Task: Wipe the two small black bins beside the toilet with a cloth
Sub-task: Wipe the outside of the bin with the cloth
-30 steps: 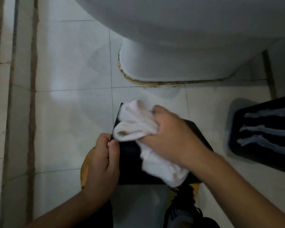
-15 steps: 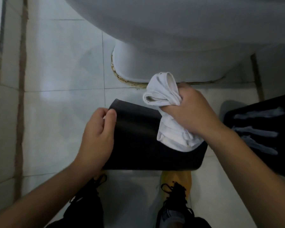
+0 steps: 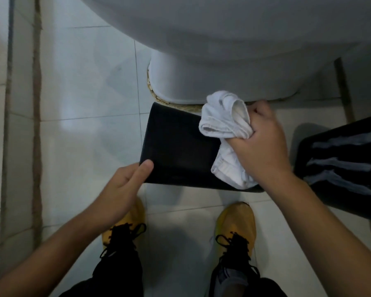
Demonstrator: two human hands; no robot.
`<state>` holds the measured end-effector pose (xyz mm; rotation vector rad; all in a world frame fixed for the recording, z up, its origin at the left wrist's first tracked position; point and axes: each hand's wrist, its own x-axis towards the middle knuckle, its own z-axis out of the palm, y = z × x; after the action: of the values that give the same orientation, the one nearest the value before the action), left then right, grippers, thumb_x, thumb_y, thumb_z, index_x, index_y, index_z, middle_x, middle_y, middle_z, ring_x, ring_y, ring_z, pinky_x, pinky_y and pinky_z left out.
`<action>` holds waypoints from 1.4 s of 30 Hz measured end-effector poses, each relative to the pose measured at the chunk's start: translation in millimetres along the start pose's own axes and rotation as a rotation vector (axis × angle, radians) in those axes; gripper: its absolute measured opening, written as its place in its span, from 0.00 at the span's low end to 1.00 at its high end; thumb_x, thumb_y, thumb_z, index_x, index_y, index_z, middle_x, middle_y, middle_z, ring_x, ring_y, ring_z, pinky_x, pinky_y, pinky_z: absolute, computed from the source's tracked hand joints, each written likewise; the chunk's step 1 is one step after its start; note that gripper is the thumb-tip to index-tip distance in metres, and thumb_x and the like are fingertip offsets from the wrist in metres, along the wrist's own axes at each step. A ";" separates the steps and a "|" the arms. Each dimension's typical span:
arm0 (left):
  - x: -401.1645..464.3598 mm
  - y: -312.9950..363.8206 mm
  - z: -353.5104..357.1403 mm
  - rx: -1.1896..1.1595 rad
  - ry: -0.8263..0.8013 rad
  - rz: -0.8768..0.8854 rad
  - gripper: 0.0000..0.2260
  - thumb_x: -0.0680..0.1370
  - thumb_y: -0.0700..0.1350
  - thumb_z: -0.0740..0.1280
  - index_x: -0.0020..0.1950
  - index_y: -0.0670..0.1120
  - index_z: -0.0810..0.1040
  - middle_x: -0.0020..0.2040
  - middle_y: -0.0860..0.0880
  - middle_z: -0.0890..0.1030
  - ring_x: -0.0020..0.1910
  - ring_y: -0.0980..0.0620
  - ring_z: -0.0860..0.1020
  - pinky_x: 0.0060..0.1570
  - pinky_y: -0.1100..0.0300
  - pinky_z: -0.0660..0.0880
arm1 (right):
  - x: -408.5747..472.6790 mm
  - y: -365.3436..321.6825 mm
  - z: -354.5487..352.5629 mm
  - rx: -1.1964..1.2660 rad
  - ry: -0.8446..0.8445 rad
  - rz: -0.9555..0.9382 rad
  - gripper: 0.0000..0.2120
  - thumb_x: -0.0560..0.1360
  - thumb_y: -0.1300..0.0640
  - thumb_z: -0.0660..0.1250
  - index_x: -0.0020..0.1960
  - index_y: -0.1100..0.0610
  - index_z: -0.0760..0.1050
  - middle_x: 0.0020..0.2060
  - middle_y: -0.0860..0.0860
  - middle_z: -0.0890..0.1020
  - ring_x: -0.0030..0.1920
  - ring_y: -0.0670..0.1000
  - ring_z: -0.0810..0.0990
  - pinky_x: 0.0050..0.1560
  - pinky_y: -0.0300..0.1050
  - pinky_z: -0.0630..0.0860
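A small black bin (image 3: 178, 146) is held above the floor in front of the toilet, one smooth side facing me. My left hand (image 3: 122, 187) grips its lower left corner, thumb on the face. My right hand (image 3: 263, 146) is closed on a bunched white cloth (image 3: 225, 123), which presses against the bin's right end and hangs down over it. The second black bin (image 3: 338, 168) lies at the right on the floor, with three whitish streaks across its upper side.
The white toilet (image 3: 234, 50) fills the top, its base ringed by a stained joint just behind the held bin. Pale floor tiles (image 3: 84, 103) spread to the left, up to a tiled wall edge (image 3: 0, 125). My yellow shoes with black laces (image 3: 236, 228) stand below the bin.
My right hand has carried the cloth from the bin's left and middle over to its right end. My left hand has slid down to the bin's lower left corner.
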<state>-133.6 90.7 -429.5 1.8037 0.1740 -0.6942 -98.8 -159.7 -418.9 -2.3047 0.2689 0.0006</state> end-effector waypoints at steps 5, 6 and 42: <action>0.8 14.1 16.5 0.115 0.198 0.197 0.28 0.83 0.57 0.55 0.38 0.36 0.77 0.33 0.41 0.77 0.32 0.48 0.76 0.30 0.57 0.71 | -17.2 1.3 -15.8 0.143 0.103 0.098 0.10 0.74 0.52 0.75 0.39 0.47 0.74 0.47 0.47 0.74 0.45 0.49 0.79 0.45 0.39 0.76; 4.5 19.9 17.1 0.071 0.214 0.176 0.28 0.82 0.57 0.55 0.37 0.34 0.75 0.30 0.42 0.75 0.30 0.47 0.74 0.29 0.57 0.69 | -23.1 3.0 -19.5 0.159 0.134 0.105 0.11 0.74 0.52 0.75 0.40 0.47 0.73 0.47 0.48 0.75 0.46 0.49 0.79 0.45 0.37 0.76; 21.6 15.8 27.1 -0.514 0.384 -0.465 0.13 0.83 0.47 0.58 0.47 0.40 0.76 0.40 0.41 0.79 0.41 0.46 0.78 0.41 0.54 0.75 | -24.1 35.1 13.3 -0.334 -0.109 -0.056 0.01 0.75 0.56 0.68 0.45 0.51 0.77 0.46 0.48 0.67 0.45 0.53 0.74 0.42 0.42 0.65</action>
<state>-118.9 55.7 -433.2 1.3830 0.9642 -0.5454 -128.0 -168.5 -451.4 -2.6329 0.1572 0.1529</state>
